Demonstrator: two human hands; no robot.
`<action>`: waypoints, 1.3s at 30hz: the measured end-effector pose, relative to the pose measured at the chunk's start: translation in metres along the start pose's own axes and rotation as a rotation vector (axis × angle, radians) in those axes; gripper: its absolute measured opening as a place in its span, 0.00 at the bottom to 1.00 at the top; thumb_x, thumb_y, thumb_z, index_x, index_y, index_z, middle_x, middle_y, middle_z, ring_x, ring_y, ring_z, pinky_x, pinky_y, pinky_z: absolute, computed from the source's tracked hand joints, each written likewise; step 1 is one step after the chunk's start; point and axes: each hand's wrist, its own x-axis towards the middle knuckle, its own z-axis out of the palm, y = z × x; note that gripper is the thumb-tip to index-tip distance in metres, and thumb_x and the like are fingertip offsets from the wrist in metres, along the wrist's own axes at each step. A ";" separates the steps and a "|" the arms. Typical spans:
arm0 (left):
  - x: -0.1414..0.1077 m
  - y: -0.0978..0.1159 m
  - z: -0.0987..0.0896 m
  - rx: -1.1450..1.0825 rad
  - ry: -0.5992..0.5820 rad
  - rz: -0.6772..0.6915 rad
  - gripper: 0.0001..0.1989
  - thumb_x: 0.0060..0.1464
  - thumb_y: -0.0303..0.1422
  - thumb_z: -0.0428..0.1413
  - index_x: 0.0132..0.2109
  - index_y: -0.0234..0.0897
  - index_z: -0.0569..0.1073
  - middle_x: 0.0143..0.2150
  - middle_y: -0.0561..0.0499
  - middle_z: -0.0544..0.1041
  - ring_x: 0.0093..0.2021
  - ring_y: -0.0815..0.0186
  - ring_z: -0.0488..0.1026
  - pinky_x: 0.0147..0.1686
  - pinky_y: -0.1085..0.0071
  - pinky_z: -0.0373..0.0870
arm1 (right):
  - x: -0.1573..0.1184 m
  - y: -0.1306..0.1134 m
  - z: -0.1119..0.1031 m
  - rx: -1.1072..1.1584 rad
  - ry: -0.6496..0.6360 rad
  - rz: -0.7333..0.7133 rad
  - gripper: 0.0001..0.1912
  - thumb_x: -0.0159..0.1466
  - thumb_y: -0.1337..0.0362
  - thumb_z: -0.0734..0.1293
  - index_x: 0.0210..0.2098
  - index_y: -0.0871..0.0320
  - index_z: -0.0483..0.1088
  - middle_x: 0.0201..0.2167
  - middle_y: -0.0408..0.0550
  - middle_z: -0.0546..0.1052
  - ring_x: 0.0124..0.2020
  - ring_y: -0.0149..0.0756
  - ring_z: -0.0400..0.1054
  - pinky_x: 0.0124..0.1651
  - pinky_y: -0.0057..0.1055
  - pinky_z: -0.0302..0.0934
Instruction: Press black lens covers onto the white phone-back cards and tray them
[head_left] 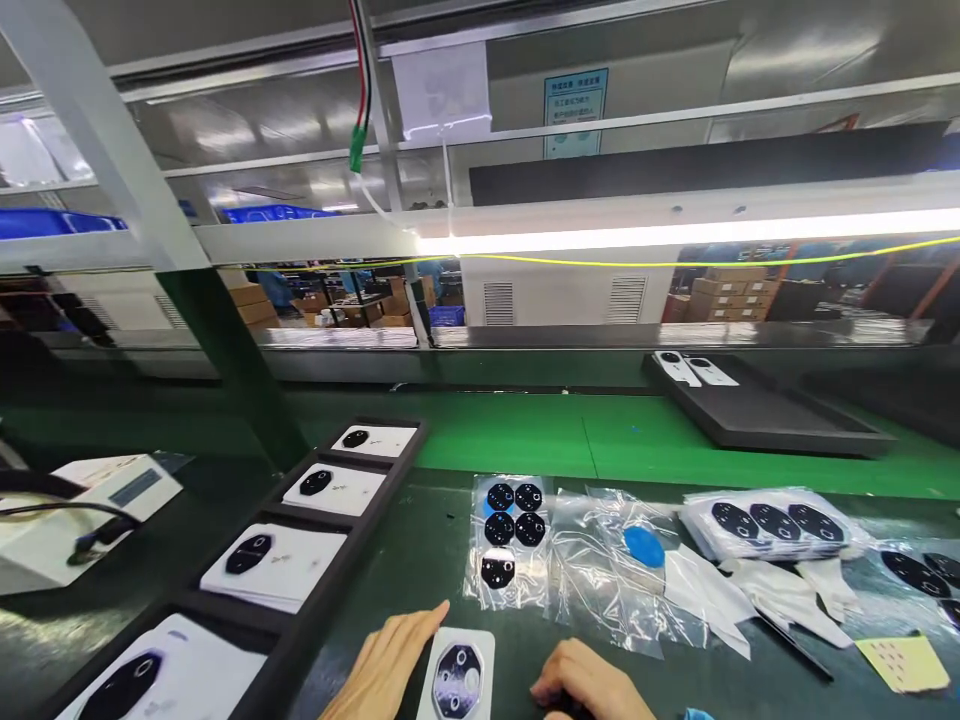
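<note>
A small white rounded panel (pixel 481 643) lies at the bottom centre, bearing a glossy black round plate (pixel 454 682) with lens-like rings. My left hand (pixel 391 662) rests along the panel's left edge, fingers stretched out and together. To the panel's right, apart from it, my right hand (pixel 589 684) is curled with its fingers bent inward. Something dark shows under those fingers, too hidden to name. Beyond the panel lies a clear plastic sheet (pixel 514 590) with several black round plates. Crumpled clear film (pixel 600 600) with a blue disc (pixel 644 546) sits beside it.
A black divided tray (pixel 360 535) of similar white panels runs along the left. On the right are bagged black plates (pixel 772 525), white scraps (pixel 705 590), a dark pen-like stick (pixel 795 648) and a yellow note (pixel 904 663). Another black tray (pixel 787 410) stands farther back.
</note>
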 end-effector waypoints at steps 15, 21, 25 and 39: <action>0.031 -0.001 0.005 0.057 -0.260 0.103 0.54 0.33 0.37 0.65 0.68 0.43 0.51 0.64 0.40 0.60 0.60 0.43 0.55 0.60 0.43 0.46 | 0.032 -0.014 0.040 -0.296 -0.010 0.209 0.23 0.57 0.77 0.59 0.51 0.58 0.66 0.46 0.53 0.72 0.49 0.42 0.65 0.50 0.34 0.63; 0.029 0.001 0.019 0.110 -0.082 0.143 0.37 0.45 0.33 0.60 0.63 0.39 0.61 0.51 0.39 0.69 0.48 0.50 0.65 0.50 0.54 0.62 | 0.051 -0.024 0.047 -0.435 -0.066 0.363 0.15 0.58 0.75 0.58 0.41 0.56 0.69 0.39 0.51 0.72 0.43 0.42 0.68 0.44 0.33 0.63; 0.021 -0.001 0.009 -0.112 0.037 0.164 0.14 0.56 0.32 0.52 0.50 0.43 0.72 0.52 0.45 0.70 0.50 0.55 0.65 0.49 0.63 0.62 | 0.060 -0.029 0.036 -0.195 -0.098 0.385 0.11 0.56 0.76 0.60 0.34 0.56 0.66 0.35 0.46 0.70 0.37 0.36 0.67 0.39 0.28 0.61; 0.020 -0.008 0.055 -1.240 -0.288 0.003 0.63 0.39 0.59 0.62 0.68 0.31 0.35 0.43 0.42 0.76 0.39 0.58 0.76 0.47 0.63 0.67 | 0.119 -0.027 -0.008 -0.403 -0.034 0.500 0.20 0.47 0.71 0.78 0.38 0.61 0.70 0.43 0.53 0.71 0.49 0.49 0.64 0.50 0.39 0.60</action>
